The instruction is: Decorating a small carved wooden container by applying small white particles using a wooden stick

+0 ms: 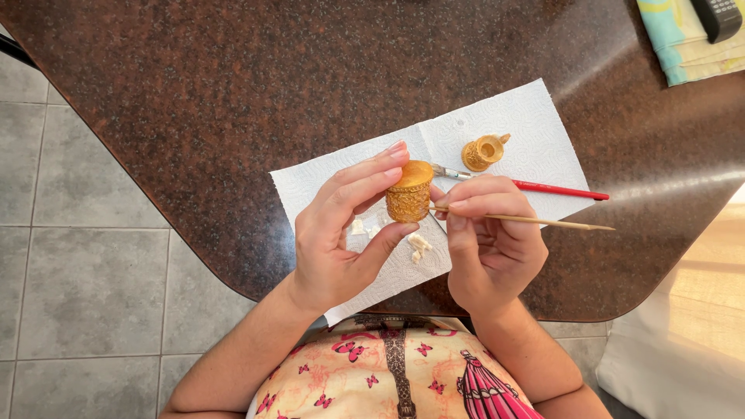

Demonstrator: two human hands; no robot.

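Observation:
My left hand grips a small gold ornate cylinder between thumb and fingers, held above a white paper towel. My right hand pinches a thin wooden stick, its left tip touching the cylinder's side. A paintbrush with a red handle lies on the towel behind my right hand. A second small gold piece with a hollow top rests on the towel farther back. Small whitish scraps lie on the towel under the cylinder.
The paper towel sits on a dark speckled stone table with a rounded near edge. A folded pale cloth with a dark remote-like object lies at the far right corner. Grey floor tiles show on the left.

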